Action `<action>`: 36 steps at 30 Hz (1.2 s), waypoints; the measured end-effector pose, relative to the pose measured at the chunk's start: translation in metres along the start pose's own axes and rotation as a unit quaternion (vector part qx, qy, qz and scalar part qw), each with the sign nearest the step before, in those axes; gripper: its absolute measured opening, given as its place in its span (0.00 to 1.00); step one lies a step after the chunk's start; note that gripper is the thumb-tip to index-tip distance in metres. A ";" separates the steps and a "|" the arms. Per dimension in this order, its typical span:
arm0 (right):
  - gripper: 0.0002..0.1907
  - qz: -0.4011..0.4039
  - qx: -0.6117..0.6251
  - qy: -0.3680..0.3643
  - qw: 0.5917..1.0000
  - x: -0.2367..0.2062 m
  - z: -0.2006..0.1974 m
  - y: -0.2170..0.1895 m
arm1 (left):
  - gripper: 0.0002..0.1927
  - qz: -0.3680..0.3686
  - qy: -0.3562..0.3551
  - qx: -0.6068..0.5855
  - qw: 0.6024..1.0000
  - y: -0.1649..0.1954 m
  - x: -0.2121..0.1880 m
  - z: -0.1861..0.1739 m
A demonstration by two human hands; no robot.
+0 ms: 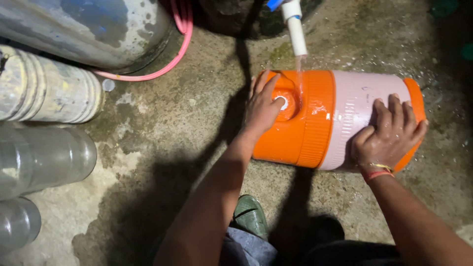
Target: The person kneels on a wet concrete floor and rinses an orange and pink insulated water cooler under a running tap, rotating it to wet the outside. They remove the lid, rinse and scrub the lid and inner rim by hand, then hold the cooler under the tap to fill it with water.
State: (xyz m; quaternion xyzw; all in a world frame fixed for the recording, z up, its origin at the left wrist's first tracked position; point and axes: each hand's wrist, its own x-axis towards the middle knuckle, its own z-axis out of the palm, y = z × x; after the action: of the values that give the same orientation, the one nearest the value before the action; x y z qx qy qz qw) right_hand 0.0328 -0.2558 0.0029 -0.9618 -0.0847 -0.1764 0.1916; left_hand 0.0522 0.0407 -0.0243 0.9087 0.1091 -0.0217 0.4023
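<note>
An orange and pale pink insulated water jug (340,118) lies on its side on the wet concrete floor (197,128). Water runs from a white pipe (295,29) above onto its orange lid end. My left hand (262,106) rests on the lid, fingers over the white round button in its middle. My right hand (390,135) grips the pink body near the orange base, with a red and yellow thread band on the wrist.
A pink hose (167,64) curves around a large grey drum (88,29) at top left. A dirty ribbed container (44,88) and clear plastic bottles (44,157) lie along the left edge. My green shoe (251,214) is below the jug.
</note>
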 end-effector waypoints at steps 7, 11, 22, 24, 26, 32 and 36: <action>0.27 0.016 0.031 -0.002 0.999 0.007 0.001 -0.014 | 0.30 0.199 -0.108 0.295 0.928 0.049 -0.061 -0.038; 0.27 0.021 0.051 0.024 0.998 0.013 -0.001 -0.027 | 0.29 0.204 -0.113 0.289 0.928 0.067 -0.114 -0.067; 0.28 0.100 -0.046 -0.011 0.994 0.036 -0.020 -0.063 | 0.26 0.227 0.115 0.063 0.965 0.144 -0.164 -0.108; 0.27 0.120 -0.032 -0.025 0.992 0.038 -0.019 -0.062 | 0.25 0.229 0.110 0.045 0.966 0.151 -0.181 -0.135; 0.26 0.165 -0.004 -0.063 0.984 0.040 -0.019 -0.056 | 0.25 0.220 0.092 0.030 0.971 0.161 -0.205 -0.154; 0.37 0.323 -0.028 -0.180 0.929 0.073 -0.023 0.010 | 0.30 0.067 -0.057 0.120 0.989 0.113 -0.171 -0.116; 0.46 0.411 0.116 -0.394 0.814 0.083 -0.040 0.071 | 0.47 -0.109 -0.099 0.186 0.971 0.032 -0.094 -0.067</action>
State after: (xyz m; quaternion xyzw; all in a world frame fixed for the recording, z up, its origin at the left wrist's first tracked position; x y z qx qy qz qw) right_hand 0.1138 -0.3286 0.0447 -0.8647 0.2307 0.3238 0.3071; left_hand -0.0360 0.0521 0.0556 0.9436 0.1617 -0.1752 0.2297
